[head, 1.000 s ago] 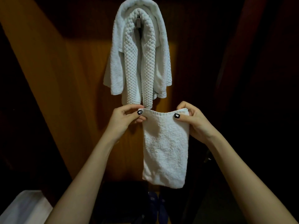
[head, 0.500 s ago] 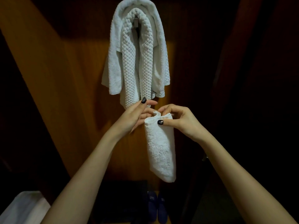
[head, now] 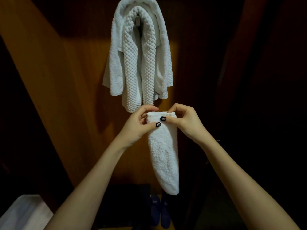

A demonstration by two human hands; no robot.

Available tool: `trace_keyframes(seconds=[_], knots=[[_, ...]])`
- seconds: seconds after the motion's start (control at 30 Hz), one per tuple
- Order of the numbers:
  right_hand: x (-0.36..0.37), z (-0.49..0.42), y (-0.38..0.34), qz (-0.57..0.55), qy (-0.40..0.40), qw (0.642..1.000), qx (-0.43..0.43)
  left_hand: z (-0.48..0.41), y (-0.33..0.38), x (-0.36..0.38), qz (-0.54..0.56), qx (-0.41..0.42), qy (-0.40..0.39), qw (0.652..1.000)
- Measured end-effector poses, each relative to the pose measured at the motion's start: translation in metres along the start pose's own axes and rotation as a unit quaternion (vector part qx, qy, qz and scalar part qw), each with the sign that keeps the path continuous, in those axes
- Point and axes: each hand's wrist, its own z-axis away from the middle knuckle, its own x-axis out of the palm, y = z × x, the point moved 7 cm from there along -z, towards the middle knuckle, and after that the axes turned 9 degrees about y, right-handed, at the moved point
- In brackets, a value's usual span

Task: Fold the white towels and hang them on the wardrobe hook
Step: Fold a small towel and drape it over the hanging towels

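We are pinching the folded terry towel (head: 163,155) at its top edge with the fingers of the left hand (head: 137,125) and right hand (head: 184,123), just below the hung towels (head: 132,63) on the wardrobe hook (head: 137,22). Relaxing either pinch risks the fold opening, and loading the crowded hook risks dislodging the towels on it.

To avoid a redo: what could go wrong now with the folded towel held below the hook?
1. The left hand and right hand pinch only the top edge of the folded towel, so the fold may open.
2. The hook already bears the waffle towel and a plain towel; a third may slip off.
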Motion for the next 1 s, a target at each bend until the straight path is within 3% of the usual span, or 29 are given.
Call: trace_keyframes(seconds=[0.3, 0.4, 0.57, 0.63, 0.87, 1.0], knots=[[-0.016, -0.002, -0.002, 0.014, 0.037, 0.999, 0.023, 0.001, 0.010, -0.004, 0.006, 0.060, 0.101, 0.993], [-0.018, 0.000, -0.003, 0.034, 0.066, 0.997, 0.011, -0.002, 0.009, -0.006, 0.012, 0.054, 0.099, 0.994], [-0.011, -0.002, 0.004, -0.096, 0.048, 0.990, 0.089, -0.008, 0.011, -0.003, 0.064, 0.039, 0.099, 0.992], [-0.011, -0.006, 0.007, -0.064, 0.034, 0.994, 0.078, -0.010, 0.015, 0.000, 0.063, 0.046, 0.095, 0.992], [-0.022, -0.024, -0.005, -0.023, 0.121, 0.992, 0.028, -0.001, 0.000, 0.023, -0.016, 0.086, 0.020, 0.996], [-0.019, -0.024, -0.008, -0.028, 0.109, 0.993, 0.018, -0.005, 0.002, 0.027, -0.041, 0.107, 0.060, 0.992]])
